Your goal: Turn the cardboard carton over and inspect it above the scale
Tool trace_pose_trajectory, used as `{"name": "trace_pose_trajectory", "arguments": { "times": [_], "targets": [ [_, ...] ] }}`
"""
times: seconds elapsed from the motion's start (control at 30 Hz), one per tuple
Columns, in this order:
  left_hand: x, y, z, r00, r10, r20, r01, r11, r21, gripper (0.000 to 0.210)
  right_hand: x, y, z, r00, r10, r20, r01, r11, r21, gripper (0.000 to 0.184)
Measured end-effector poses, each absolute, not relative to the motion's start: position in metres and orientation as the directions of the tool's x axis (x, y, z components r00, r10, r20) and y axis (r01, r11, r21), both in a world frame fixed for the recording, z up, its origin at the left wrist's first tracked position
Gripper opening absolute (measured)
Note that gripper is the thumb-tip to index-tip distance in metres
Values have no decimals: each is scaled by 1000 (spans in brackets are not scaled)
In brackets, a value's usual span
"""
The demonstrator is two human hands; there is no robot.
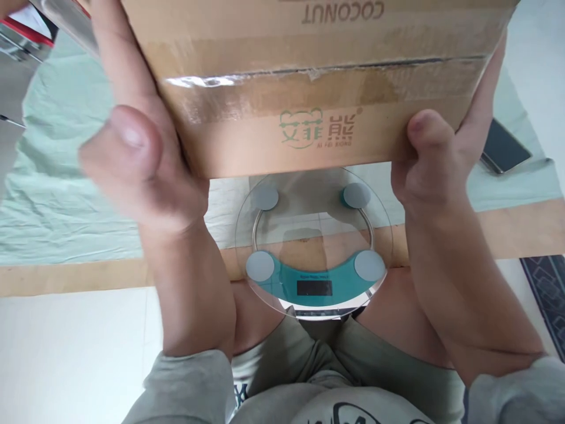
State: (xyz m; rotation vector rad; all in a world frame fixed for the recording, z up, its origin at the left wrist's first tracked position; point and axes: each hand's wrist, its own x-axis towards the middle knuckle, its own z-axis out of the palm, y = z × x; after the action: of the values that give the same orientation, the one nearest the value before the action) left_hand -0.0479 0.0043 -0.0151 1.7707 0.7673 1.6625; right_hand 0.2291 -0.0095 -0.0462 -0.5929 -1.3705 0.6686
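Observation:
I hold a taped brown cardboard box [309, 76] up in the air with both hands, close to the camera. My left hand [136, 159] grips its left side, thumb toward me. My right hand [430, 159] grips its right side, thumb on the near face. The box bears green printed characters and the word COCONUT upside down. Below the box, a round glass bathroom scale [313, 241] with a teal panel and a blank dark display lies on the floor between my knees. The box hangs above the scale and does not touch it.
A pale green sheet [66, 194] covers the floor beyond a wooden strip [66, 277]. A dark phone [505, 147] lies at the right on the sheet. A patterned dark mat [547, 294] sits at the right edge. White floor [75, 353] lies at the near left.

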Motion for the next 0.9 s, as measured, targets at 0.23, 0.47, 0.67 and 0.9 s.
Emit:
{"name": "trace_pose_trajectory", "arguments": {
  "times": [0.23,0.47,0.67,0.9],
  "targets": [
    [-34,22,-30,325,713,621,-174,-601,780,77,236,-3,-60,42,823,566,55,564,-824,72],
    [-26,18,-29,241,806,540,-264,-481,836,64,236,1,-58,12,831,556,-29,556,-831,68],
    [-20,11,-31,151,881,448,-194,-418,888,40,238,0,-74,82,934,348,40,345,-938,64],
    [-23,11,-36,117,973,198,-106,-186,977,45,234,-5,-65,13,972,233,45,232,-972,46]
  ]
}}
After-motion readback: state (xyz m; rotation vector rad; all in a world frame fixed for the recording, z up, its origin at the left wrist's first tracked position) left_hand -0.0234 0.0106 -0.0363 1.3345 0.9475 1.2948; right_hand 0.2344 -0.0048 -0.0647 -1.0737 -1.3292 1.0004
